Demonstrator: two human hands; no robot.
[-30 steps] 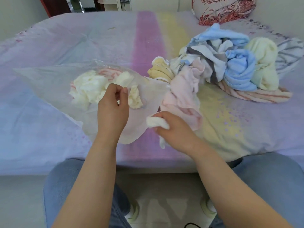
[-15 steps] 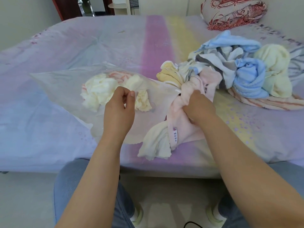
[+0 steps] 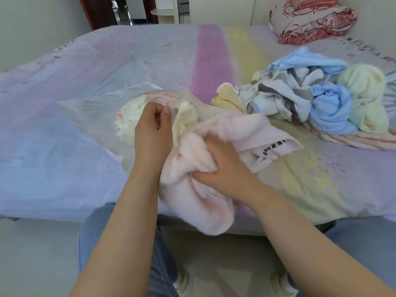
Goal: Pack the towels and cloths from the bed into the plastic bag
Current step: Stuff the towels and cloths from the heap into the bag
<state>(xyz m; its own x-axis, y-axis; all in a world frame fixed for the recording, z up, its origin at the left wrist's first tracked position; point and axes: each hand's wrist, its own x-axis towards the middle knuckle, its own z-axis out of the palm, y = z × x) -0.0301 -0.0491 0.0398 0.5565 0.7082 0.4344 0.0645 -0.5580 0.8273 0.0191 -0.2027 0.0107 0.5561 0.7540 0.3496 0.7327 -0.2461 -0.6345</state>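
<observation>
Since a moment ago the right hand (image 3: 222, 168) has bunched the soft pink towel (image 3: 192, 189) toward the clear plastic bag (image 3: 94, 116), whose mouth the left hand (image 3: 153, 133) pinches open, pile of remaining towels (image 3: 321, 103) beyond.

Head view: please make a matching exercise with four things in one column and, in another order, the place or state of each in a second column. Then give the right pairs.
Things:
1. pink towel
2. cream cloth
3. blue towel
4. pillow

Places or states:
A. at the far right corner of the bed
B. inside the plastic bag
C. in the pile on the right
D. gripped by the right hand

Pairs: 1-D, 2-B, 3-C, 4-A
</observation>
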